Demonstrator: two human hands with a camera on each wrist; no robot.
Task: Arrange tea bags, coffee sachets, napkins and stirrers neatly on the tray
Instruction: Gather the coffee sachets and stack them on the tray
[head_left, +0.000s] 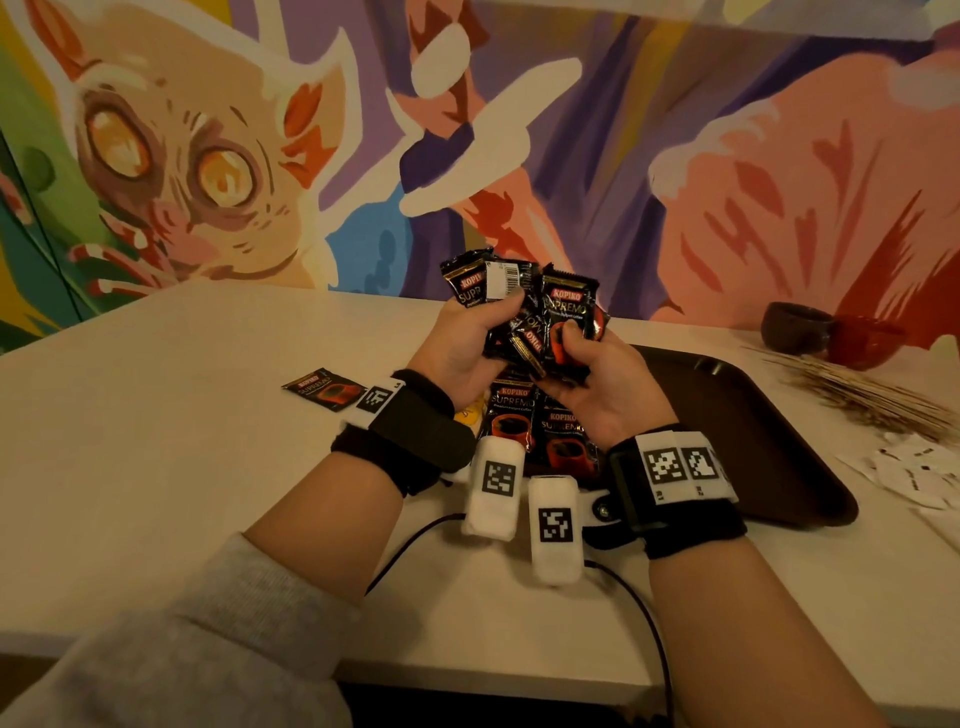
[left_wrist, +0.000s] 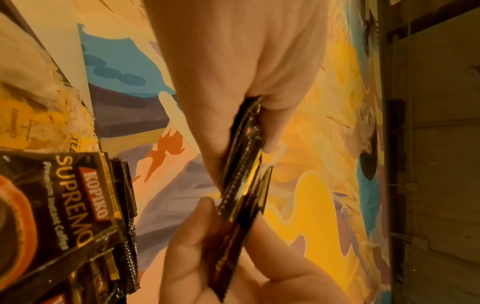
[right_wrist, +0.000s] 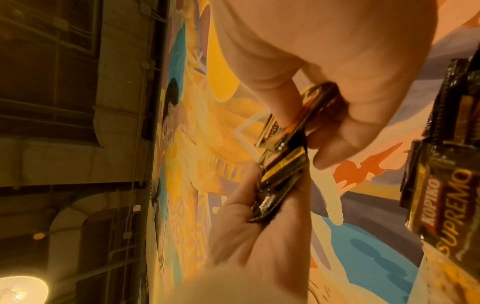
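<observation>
Both my hands hold one bunch of black Kopiko coffee sachets (head_left: 524, 312) upright above the table. My left hand (head_left: 467, 338) grips the bunch from the left, thumb on the front. From the right, my right hand (head_left: 587, 379) grips it too. The wrist views show the sachets edge-on (left_wrist: 244, 170) (right_wrist: 283, 164) pinched between fingers. More coffee sachets (head_left: 540, 426) lie below the hands at the left edge of the dark brown tray (head_left: 737, 426). One single sachet (head_left: 322, 389) lies apart on the table, to the left. A yellow tea bag (head_left: 467, 413) peeks out by my left wrist.
Wooden stirrers (head_left: 857, 389) lie in a fan right of the tray, with white paper pieces (head_left: 914, 473) nearer me. Two dark and red bowls (head_left: 831, 332) stand at the back right. A mural wall closes the far side of the pale table (head_left: 156, 441).
</observation>
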